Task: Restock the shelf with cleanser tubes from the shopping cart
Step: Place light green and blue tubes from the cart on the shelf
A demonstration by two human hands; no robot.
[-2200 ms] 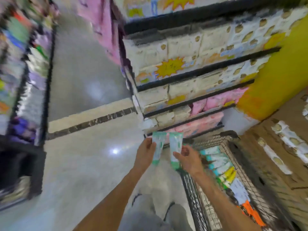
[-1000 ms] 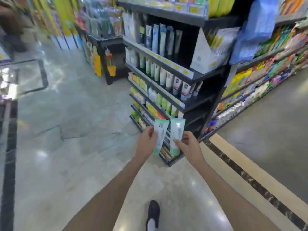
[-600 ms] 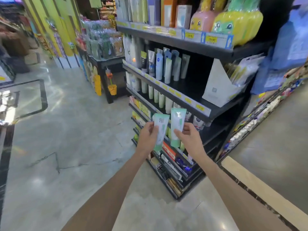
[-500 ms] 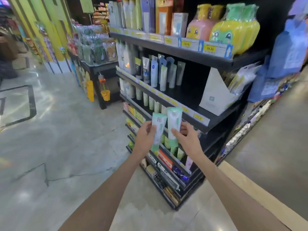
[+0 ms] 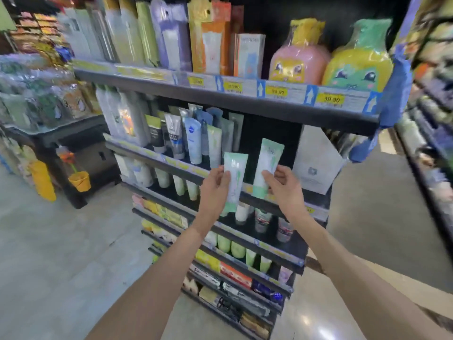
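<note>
Two bare forearms reached forward from the bottom of the view, over a pale polished floor. The left hand was closed around a pale green and white tube, thumb across its front and fingers wrapped behind, cap end down. The right hand pinched a second tube of the same kind, thumb and fingertips pressed on its lower half; this one stood a little higher than the first and leaned slightly right. The two tubes were side by side, apart, both held in the air just in front of the shelf unit's second tier.

Behind them that tier had a dark open gap, with a row of upright tubes to its left in white, blue and grey, and a white carton to its right. The tiers below carried more tubes standing on their caps, then flat packets near the floor. On the top tier stood tall boxes, a pink bottle and a yellow-green bottle with cartoon faces, above yellow price tags.

Farther off to the left stood a low black stand with bagged goods, a small yellow bucket hanging at its side. The far shelves on the right were blurred.
</note>
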